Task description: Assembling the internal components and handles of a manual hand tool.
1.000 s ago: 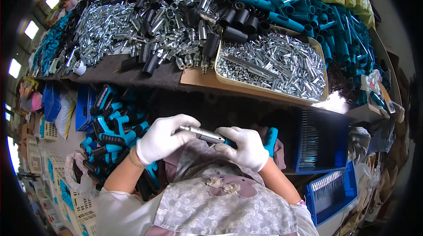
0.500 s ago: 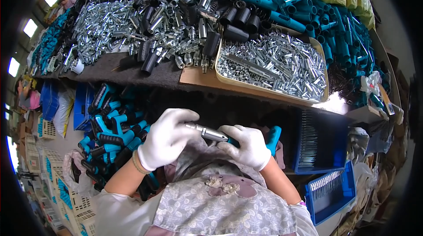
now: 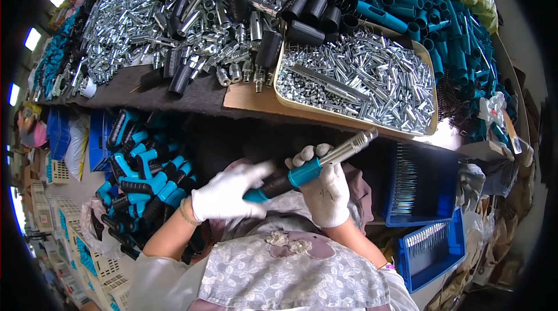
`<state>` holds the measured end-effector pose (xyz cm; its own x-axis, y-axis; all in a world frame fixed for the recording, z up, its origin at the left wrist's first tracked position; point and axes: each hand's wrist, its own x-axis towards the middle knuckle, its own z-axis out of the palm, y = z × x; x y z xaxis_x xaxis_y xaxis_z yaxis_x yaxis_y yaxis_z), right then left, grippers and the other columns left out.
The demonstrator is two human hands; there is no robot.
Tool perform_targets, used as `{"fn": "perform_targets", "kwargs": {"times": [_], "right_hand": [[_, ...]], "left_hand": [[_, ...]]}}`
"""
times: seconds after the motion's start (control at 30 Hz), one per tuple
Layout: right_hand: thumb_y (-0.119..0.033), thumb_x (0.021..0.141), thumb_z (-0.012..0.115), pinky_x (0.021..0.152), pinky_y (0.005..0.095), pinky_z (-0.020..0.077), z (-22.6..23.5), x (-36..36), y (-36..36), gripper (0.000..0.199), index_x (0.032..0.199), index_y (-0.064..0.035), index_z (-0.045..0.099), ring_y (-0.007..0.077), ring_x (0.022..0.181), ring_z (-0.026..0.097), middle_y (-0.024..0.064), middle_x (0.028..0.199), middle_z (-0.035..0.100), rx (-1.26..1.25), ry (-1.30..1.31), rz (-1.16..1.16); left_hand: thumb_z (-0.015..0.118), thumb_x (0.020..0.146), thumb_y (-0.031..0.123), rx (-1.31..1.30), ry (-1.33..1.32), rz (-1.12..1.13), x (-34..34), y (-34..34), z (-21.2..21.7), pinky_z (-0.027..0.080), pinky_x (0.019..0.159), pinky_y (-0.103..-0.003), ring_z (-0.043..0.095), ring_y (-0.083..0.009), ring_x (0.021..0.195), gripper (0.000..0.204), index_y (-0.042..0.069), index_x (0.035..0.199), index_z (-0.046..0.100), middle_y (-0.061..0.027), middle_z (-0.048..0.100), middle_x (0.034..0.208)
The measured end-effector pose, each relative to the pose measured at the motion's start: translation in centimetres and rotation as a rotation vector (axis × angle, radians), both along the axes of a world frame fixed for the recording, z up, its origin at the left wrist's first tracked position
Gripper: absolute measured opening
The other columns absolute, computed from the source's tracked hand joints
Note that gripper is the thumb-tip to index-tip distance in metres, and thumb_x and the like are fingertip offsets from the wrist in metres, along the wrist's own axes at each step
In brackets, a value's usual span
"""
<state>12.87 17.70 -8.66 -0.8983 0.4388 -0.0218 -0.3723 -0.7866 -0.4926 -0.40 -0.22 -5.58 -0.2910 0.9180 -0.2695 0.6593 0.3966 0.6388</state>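
A teal-and-black tool handle with a metal shaft (image 3: 303, 174) lies across my right hand (image 3: 325, 192), which grips it by its teal collar. Its bright shaft points up and to the right, toward the bench edge. My left hand (image 3: 229, 195), in a white glove like the right, is beside the handle's lower teal end. The left fingers and thumb are spread, the fingers smeared by motion. Whether they touch the handle is unclear. To the left is a heap of similar teal-and-black handles (image 3: 152, 180).
A cream tray (image 3: 354, 128) of small metal pins stands on the bench (image 3: 168, 100), before teal tubes (image 3: 381, 15). Metal fittings (image 3: 119, 26) and black sleeves (image 3: 267, 49) crowd its left side. Blue bins (image 3: 427, 206) with rows of metal rods sit at right.
The tool has turned, its metal shaft swinging from pointing left to pointing up-right. My left hand has left the shaft and moved down to the handle end; my right hand has turned palm-up.
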Motion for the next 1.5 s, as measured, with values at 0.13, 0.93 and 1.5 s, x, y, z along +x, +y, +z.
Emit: {"fn": "perform_targets", "kwargs": {"times": [0.13, 0.93, 1.5], "right_hand": [[-0.021, 0.097, 0.063, 0.104, 0.0499, 0.0413, -6.5, -0.2, 1.7, 0.02, 0.112, -0.0089, 0.059, 0.0271, 0.104, 0.056, 0.0099, 0.108, 0.059, -0.558, -0.208, -0.01], [-0.039, 0.101, 0.044, 0.118, 0.0371, 0.0307, -36.5, -8.2, 5.6, 0.051, 0.145, -0.0133, 0.05, 0.0282, 0.142, 0.039, 0.014, 0.154, 0.043, 1.497, -1.007, 0.98], [-0.015, 0.088, 0.071, 0.087, 0.0368, 0.0518, -25.4, -6.7, 2.2, 0.022, 0.102, 0.0021, 0.073, 0.0311, 0.099, 0.07, 0.023, 0.101, 0.073, 0.987, -0.909, -0.276]], "left_hand": [[0.082, 0.076, 0.034, -0.216, -0.566, 0.046, -0.8, -0.6, 0.9, 0.047, 0.099, -0.036, 0.059, -0.0317, 0.118, 0.094, 0.007, 0.152, 0.034, -0.0198, 0.062, 0.124], [0.072, 0.084, 0.037, 0.017, -0.023, 0.344, 2.3, 4.3, -9.9, 0.056, 0.08, -0.043, 0.068, -0.0357, 0.09, 0.049, 0.013, 0.126, 0.063, -0.0158, 0.068, 0.102], [0.059, 0.083, 0.035, -0.21, -0.102, 0.398, 3.9, 9.0, -18.9, 0.053, 0.07, -0.055, 0.068, -0.0439, 0.078, 0.047, 0.003, 0.117, 0.058, -0.0243, 0.07, 0.088]]}}
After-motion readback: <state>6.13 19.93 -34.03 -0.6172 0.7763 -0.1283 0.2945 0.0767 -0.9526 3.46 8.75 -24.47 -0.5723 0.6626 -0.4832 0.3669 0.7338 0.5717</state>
